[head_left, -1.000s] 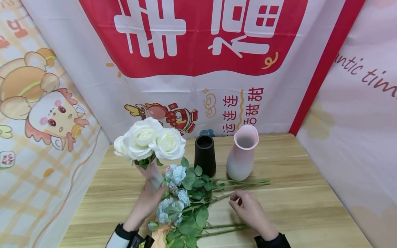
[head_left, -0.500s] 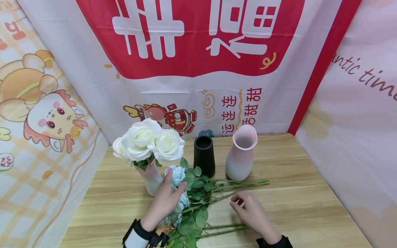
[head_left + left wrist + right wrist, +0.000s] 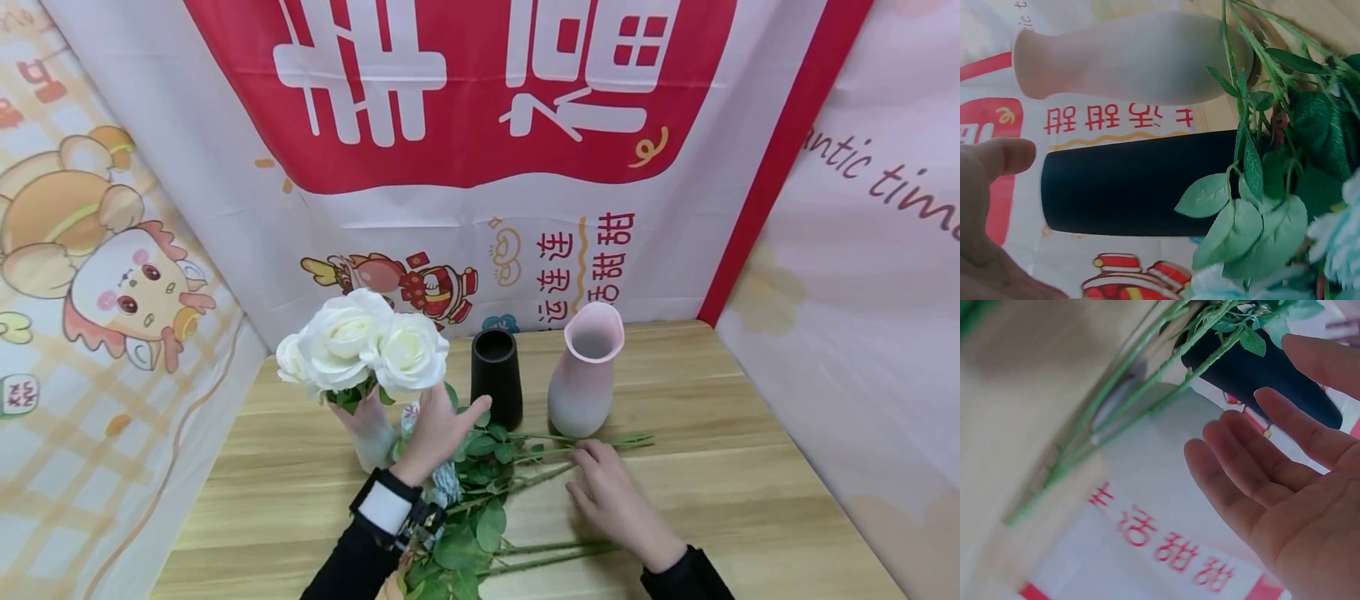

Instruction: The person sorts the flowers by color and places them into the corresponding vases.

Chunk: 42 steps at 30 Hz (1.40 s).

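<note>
My left hand (image 3: 438, 433), thumb spread from straight fingers, reaches over the pale blue flowers (image 3: 447, 483) close to a black vase (image 3: 495, 379). In the left wrist view its thumb points toward the rim of that vase, with nothing in the grasp. My right hand (image 3: 618, 504) hovers by the green stems (image 3: 555, 473) with loosely bent fingers; the right wrist view has those fingers apart from the stems. To the right of the black vase stands a pink-and-grey vase (image 3: 581, 396). White roses (image 3: 348, 337) fill a smaller pink-and-white vase (image 3: 367, 433) on the left.
Leafy stems (image 3: 468, 546) lie across the wooden table (image 3: 720, 467), their cut ends toward the right. A peach-coloured flower (image 3: 393, 585) lies at the near edge, partly hidden by the left wrist. Printed cloth backdrops (image 3: 420, 200) stand behind and at both sides.
My left hand has left the vase of white roses and moved right, over the blue flowers toward the black vase. My right hand has shifted slightly right and its fingers have loosened.
</note>
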Tool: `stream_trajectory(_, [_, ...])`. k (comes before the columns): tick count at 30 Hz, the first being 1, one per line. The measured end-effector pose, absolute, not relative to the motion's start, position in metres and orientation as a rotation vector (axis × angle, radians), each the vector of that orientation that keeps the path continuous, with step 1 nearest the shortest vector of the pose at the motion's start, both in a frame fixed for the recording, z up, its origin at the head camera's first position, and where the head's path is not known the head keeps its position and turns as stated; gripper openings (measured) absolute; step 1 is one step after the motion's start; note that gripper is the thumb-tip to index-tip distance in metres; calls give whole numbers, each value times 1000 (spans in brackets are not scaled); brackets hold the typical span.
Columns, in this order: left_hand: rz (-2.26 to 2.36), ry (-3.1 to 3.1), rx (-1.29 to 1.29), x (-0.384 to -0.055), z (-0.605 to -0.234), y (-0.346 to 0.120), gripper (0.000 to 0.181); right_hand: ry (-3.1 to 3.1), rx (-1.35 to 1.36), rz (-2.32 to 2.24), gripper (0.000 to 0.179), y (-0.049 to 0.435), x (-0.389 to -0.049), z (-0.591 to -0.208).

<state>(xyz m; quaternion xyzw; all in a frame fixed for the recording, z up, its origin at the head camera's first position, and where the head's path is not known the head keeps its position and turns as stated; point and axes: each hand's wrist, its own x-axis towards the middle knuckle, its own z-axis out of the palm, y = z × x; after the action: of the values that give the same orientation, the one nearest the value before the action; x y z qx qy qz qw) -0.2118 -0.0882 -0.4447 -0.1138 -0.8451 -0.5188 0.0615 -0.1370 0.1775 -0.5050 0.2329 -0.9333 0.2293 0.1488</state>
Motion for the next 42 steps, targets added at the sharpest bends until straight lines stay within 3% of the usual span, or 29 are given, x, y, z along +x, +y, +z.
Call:
stream_trajectory(6, [-1656,-2511,-283,-234,-450,-79,107,-2608,875,479,38,176,-155,-504])
stream_trajectory(13, [-1670,-2662,-198,-253,-457,-74,109,-2661,902,548,53,159,-164,-517])
stream_trajectory(19, [-1570,-2695,-345,-264,-465,-67,109,-2638,923,544,56,145,-171,-529])
stream_trajectory(30, [-1459,-2630,-460,-275,-476,-65,94,-2626,883,396,46,131,-177,-546])
stream_trajectory(42, [-1431,-2608,-513,-280,-480,-69,92,-2540,819,326,17,128,-181,-542])
